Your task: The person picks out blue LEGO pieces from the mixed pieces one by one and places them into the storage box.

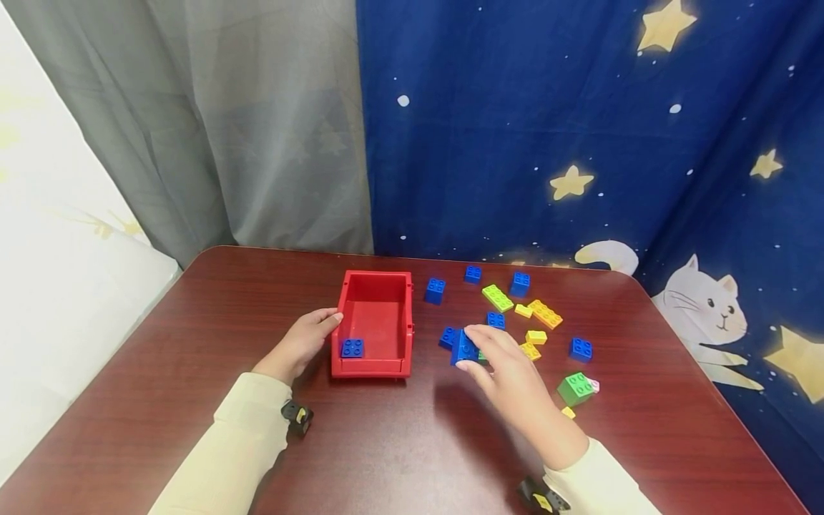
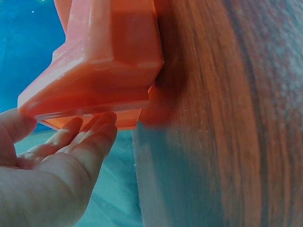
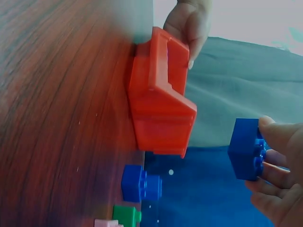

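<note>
A red open-topped bin stands on the table with one blue building block inside, at its near left corner. My left hand grips the bin's left wall, thumb over the rim and fingers along the outside, as the left wrist view also shows. My right hand pinches another blue building block between thumb and fingers. That block is held above the table, to the right of the bin, and overlaps a further blue block in the head view.
Right of the bin lie scattered blocks: several blue ones, a lime plate-like block, an orange one, small yellow ones and a green one beside a pink piece. Curtains hang behind the table.
</note>
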`<move>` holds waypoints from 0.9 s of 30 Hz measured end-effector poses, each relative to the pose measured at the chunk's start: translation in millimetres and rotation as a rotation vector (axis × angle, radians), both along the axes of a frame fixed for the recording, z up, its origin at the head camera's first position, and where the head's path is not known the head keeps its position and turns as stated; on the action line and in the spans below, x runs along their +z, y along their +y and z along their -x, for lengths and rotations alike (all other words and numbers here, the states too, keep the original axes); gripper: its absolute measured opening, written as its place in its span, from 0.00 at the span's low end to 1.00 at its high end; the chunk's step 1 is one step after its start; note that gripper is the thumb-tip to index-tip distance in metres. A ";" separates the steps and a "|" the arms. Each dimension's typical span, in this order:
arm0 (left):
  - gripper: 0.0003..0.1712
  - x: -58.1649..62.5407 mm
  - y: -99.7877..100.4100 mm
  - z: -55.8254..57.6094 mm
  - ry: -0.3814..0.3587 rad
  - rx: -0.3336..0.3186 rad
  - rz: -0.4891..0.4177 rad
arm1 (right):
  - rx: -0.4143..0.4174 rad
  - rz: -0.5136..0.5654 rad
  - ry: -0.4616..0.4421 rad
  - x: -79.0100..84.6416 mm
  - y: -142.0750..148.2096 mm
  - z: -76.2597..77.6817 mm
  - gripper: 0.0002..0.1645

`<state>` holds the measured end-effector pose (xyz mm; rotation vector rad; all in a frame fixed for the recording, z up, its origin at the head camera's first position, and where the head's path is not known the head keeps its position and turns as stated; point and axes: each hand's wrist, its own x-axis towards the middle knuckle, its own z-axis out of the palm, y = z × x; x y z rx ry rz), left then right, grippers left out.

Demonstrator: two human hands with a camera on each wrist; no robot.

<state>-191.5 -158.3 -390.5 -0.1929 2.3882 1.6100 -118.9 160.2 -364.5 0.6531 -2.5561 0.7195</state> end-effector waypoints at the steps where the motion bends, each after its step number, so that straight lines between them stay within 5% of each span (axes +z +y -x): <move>1: 0.33 0.1 0.0 -0.3 0.001 -0.002 0.001 | 0.008 0.002 0.011 0.5 -2.0 0.4 0.31; 12: 0.31 1.6 -0.4 0.3 -0.003 0.011 0.000 | 0.085 0.018 0.086 6.6 -21.1 6.6 0.33; 27: 0.31 -0.5 -0.1 1.0 0.011 0.020 0.007 | 0.140 0.019 0.067 15.7 -41.8 15.8 0.34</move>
